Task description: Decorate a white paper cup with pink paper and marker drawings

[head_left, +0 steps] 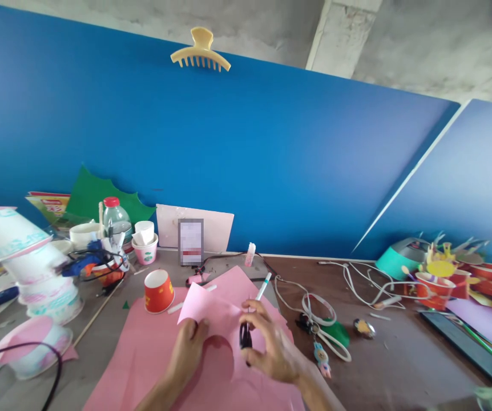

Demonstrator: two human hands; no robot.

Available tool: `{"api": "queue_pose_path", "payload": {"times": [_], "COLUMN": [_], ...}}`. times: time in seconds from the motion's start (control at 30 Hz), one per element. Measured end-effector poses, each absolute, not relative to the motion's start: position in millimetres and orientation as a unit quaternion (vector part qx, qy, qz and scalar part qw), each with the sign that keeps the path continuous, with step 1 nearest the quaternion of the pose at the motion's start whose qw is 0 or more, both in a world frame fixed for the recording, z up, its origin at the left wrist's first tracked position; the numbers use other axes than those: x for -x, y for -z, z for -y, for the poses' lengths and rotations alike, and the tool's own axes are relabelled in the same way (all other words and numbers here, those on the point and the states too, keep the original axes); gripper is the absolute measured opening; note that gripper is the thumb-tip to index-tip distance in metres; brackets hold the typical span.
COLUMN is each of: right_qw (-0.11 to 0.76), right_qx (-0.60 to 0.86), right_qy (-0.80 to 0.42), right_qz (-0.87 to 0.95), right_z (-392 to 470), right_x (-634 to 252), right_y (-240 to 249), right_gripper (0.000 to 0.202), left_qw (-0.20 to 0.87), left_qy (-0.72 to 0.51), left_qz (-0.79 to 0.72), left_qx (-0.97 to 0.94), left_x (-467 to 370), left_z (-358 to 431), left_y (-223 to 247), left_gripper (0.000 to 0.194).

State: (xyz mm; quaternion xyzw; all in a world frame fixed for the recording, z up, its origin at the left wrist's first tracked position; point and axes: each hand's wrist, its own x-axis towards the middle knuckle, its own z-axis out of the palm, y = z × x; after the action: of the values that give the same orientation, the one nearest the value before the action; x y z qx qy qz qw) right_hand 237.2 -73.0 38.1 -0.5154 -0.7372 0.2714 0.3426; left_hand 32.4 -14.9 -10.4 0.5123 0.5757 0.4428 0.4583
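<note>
A piece of pink paper is pinched in my left hand, its upper edge raised off the table. Its lower edge shows a curved outline. My right hand grips black-handled scissors at the paper's right side, thumb and fingers around the handles. The blades are hard to make out. Below both hands lies a larger pink sheet. A white marker with a teal band lies just beyond my right hand. A red paper cup stands past my left hand.
Stacked paper cups and a red-capped bottle stand at left. A phone leans at the back, beside a glue stick. White cables, a keychain and red craft cups are at right. A blue partition rises behind.
</note>
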Motion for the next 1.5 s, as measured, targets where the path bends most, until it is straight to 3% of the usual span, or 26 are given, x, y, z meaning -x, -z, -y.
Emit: {"api": "queue_pose_path", "payload": {"times": [0.2, 0.47, 0.83, 0.93, 1.33, 1.5], "right_qw": [0.500, 0.586, 0.456, 0.423, 0.224, 0.220], "right_qx": [0.523, 0.528, 0.560, 0.580, 0.814, 0.823], "right_qy": [-0.248, -0.192, -0.111, -0.106, -0.089, -0.120], "right_qz": [0.644, 0.585, 0.682, 0.688, 0.529, 0.509], "right_z": [62.7, 46.5, -9.8, -16.1, 5.9, 2.8], "right_x": [-263.0, -269.6, -253.0, -252.9, -280.8, -271.6], "right_y": [-25.9, -16.2, -8.2, -4.3, -4.5, -4.2], "right_gripper": [0.028, 0.031, 0.030, 0.039, 0.038, 0.045], "left_qw": [0.431, 0.471, 0.440, 0.425, 0.421, 0.404], "left_qy": [-0.420, -0.394, -0.333, -0.333, -0.391, -0.393], "left_qz": [-0.573, -0.540, -0.548, -0.543, -0.518, -0.517], "left_qx": [-0.556, -0.576, -0.629, -0.643, -0.634, -0.644], "left_x": [-36.1, -40.9, -44.6, -44.1, -40.7, -40.6], "left_z": [19.3, 24.4, 23.1, 22.4, 25.5, 23.3], "left_y": [8.4, 18.8, 21.2, 19.1, 9.1, 15.5], "left_gripper": [0.048, 0.044, 0.032, 0.029, 0.030, 0.026]}}
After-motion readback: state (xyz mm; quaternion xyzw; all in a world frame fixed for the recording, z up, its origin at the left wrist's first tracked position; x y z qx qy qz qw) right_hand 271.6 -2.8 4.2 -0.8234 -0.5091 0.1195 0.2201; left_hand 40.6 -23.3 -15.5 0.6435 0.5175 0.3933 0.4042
